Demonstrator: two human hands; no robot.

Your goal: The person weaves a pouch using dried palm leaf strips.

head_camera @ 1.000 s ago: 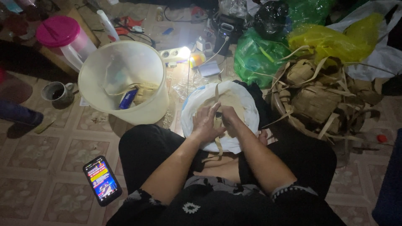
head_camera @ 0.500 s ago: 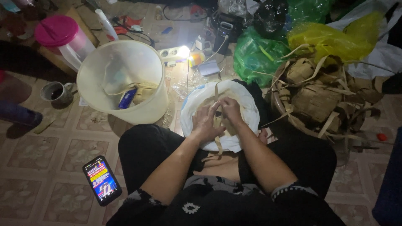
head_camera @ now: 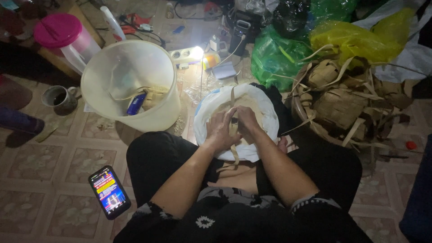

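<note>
Sitting cross-legged on the tiled floor [head_camera: 54,166], I have both hands together over the white bag [head_camera: 265,121] in my lap, and I take that bag as my landmark. My left hand [head_camera: 220,130] and right hand [head_camera: 247,121] meet at its middle, fingers curled and closed around a small woven leaf pouch [head_camera: 234,127]. Most of the pouch is hidden by my fingers, so I cannot tell its exact shape. Neither hand is nearer; they sit side by side, touching it from either side.

A loose leaf strip [head_camera: 235,153] runs from the pouch back toward my body, across the near rim of the bag, and another strip end [head_camera: 232,94] sticks up past my fingers toward the far rim. So the long axis of the strips lies straight away from me, between my two hands.

Left of the bag stands a pale plastic bucket [head_camera: 130,90], with a blue thing inside. Farther left is a mug [head_camera: 60,99], and beyond the bucket a pink-lidded jug [head_camera: 65,36]. Right of the bag a basket [head_camera: 342,103] is piled with finished woven pouches. Beyond the bag lie green [head_camera: 274,58] and yellow plastic bags [head_camera: 351,38], and a small bright lamp [head_camera: 196,51]. Near my left knee a phone [head_camera: 109,192] lies lit on the floor.
</note>
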